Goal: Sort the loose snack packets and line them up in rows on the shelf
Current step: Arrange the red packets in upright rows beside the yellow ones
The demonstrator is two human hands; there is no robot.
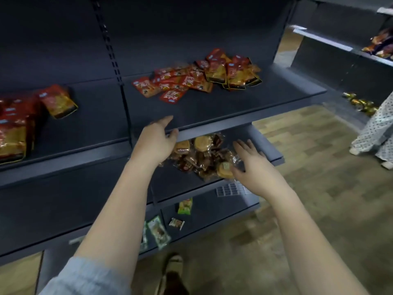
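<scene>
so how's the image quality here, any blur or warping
Head view: dim, soft light; the red packets at far left are smeared by blur, the brown pile between left hand and right hand is sharper; wide-angle lens bows the shelf edge.

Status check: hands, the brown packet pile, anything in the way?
Left hand and right hand open, no grip yet, flanking the brown packet pile. Pile still heaped, unsorted. Upper shelf edge overhangs its back.
</scene>
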